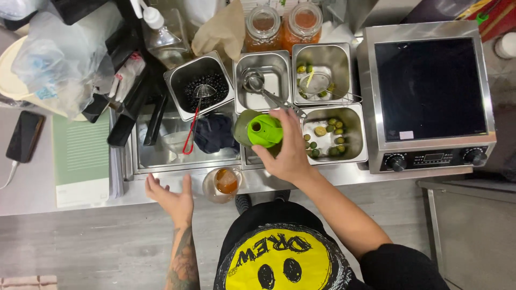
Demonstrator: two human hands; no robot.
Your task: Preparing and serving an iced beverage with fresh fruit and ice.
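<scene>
Along the desk's near edge, largest to smallest:

Desk [32, 198]: steel, spanning the view; its near edge lies closest to the person.
Induction cooker [427, 91]: at the desk's right end, dark glass top bare, knobs facing the near edge.
Steel pans: a block at the desk's middle toward the far edge; one holds dark pearls [207, 88] with a red-handled strainer [192, 121], one a ladle [255, 81], two hold small green fruits [329, 137].
Jars [284, 24]: two, with orange contents, at the far edge behind the pans.
Green-capped bottle [258, 130]: held over the pans' near row, tipped so its long axis points at the camera, spout uppermost in view.
Clear cup [223, 184]: on the near edge, amber liquid inside, below and left of the bottle, between the two hands.
Phone [24, 137]: toward the left end, on a cable.
Right hand [287, 147]: grip wrapped around the bottle from its right side, fingers curled on the cap end.
Left hand [172, 196]: palm open, fingers spread wide, holding nothing, just left of the cup but apart from it.
Key relation: the cup sits toward the near edge from the bottle; the left hand is nearer the cup.
</scene>
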